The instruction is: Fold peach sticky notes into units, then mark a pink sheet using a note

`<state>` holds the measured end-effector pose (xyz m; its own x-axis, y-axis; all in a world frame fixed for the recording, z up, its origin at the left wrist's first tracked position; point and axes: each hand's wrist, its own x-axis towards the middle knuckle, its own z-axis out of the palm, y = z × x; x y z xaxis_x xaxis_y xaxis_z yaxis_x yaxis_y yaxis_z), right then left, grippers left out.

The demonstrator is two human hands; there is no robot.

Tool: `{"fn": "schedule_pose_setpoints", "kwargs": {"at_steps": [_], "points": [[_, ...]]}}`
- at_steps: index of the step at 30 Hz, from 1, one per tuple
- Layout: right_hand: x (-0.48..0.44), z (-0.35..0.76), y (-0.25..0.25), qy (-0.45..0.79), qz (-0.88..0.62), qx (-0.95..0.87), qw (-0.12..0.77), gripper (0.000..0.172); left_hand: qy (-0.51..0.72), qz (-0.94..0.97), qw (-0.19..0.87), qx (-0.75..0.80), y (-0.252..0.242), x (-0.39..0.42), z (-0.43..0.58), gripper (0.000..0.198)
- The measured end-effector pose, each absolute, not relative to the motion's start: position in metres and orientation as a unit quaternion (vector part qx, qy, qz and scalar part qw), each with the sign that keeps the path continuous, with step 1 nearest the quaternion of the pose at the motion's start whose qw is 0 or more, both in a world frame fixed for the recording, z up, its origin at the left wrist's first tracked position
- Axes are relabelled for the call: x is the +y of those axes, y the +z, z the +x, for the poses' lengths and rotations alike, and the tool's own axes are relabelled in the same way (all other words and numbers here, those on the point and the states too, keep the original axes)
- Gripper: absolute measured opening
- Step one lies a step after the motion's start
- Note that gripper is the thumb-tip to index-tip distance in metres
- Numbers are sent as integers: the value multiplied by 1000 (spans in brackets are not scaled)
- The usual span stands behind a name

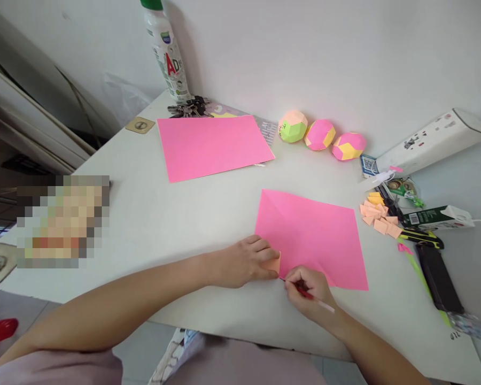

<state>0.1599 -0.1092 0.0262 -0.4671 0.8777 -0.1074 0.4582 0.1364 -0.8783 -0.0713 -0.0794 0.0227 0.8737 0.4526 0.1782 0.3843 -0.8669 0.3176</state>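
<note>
My left hand (253, 263) presses a small peach paper piece (273, 262) onto the lower left corner of a pink sheet of paper (316, 230). Most of the piece is hidden beneath the fingers; its straight right edge shows. My right hand (310, 291) is closed around a red pen (304, 292) with a pale end. The pen's tip meets the lower right corner of the peach piece, close to my left thumb. Both forearms rest over the front of the table.
Another pink sheet (214, 147) lies farther back. Three folded paper balls (319, 134) line the wall. At right are a pile of peach paper pieces (380, 215), a utility knife (423, 237), a black case (439, 278) and a carton (436, 217). Keys (189, 107) sit beside a white bottle (166, 53).
</note>
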Motion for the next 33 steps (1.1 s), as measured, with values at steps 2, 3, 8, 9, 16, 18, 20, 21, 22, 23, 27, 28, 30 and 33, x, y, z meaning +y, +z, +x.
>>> {"fn": "schedule_pose_setpoints", "kwargs": {"at_steps": [2, 3, 8, 9, 16, 18, 20, 21, 22, 23, 27, 28, 30, 33], "points": [[-109, 159, 26, 459, -462, -725, 223, 13, 120, 958, 143, 219, 23, -79, -72, 41], [-109, 159, 26, 457, -461, -727, 223, 13, 117, 958, 145, 219, 22, -79, -72, 42], [-108, 158, 26, 448, -452, -737, 228, 13, 109, 959, 146, 219, 21, -78, -72, 42], [-108, 158, 26, 446, -450, -739, 228, 13, 110, 959, 145, 219, 21, -78, -72, 41], [-108, 158, 28, 463, -459, -728, 213, 14, 105, 957, 154, 222, 22, -78, -71, 39], [-108, 158, 28, 464, -460, -727, 210, 13, 104, 957, 157, 222, 23, -78, -71, 38], [-108, 158, 28, 461, -458, -730, 209, 12, 104, 956, 161, 223, 22, -78, -71, 38], [-108, 159, 28, 460, -458, -732, 207, 12, 103, 956, 162, 223, 22, -78, -71, 38], [-108, 159, 28, 460, -459, -732, 207, 12, 102, 955, 163, 224, 22, -78, -71, 39], [-108, 159, 28, 459, -459, -732, 208, 12, 101, 955, 163, 226, 22, -79, -71, 39], [-108, 159, 27, 459, -457, -732, 212, 12, 102, 955, 161, 227, 20, -79, -71, 40], [-107, 159, 27, 461, -455, -732, 211, 12, 103, 955, 161, 227, 19, -79, -71, 41], [-107, 158, 28, 465, -452, -732, 210, 12, 102, 955, 160, 228, 19, -79, -71, 41], [-107, 158, 29, 467, -455, -729, 210, 12, 103, 954, 163, 229, 18, -79, -72, 42]]}}
